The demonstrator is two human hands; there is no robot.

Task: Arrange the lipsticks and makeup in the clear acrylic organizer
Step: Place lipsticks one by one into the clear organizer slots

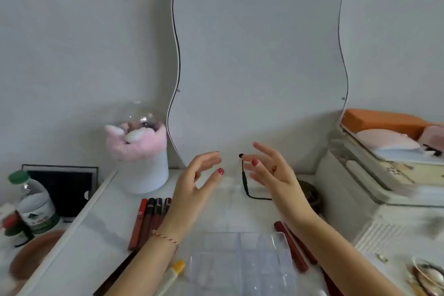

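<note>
The clear acrylic organizer [242,262] lies on the white table near the front edge, its compartments hard to make out. Several dark red lipstick tubes [150,218] lie side by side to its left, partly under my left forearm. Two more dark red tubes [292,245] lie to its right. A tube with a yellow cap [176,269] rests by the organizer's left edge. My left hand [194,190] and my right hand [274,175] hover above the table behind the organizer, both with fingers spread and nothing in them.
A wavy mirror [259,60] leans on the wall behind. A white cup with a pink fluffy top [141,156] stands at back left. A black cable [245,180] runs behind my hands. A water bottle [36,204] is far left, stacked boxes [384,170] far right.
</note>
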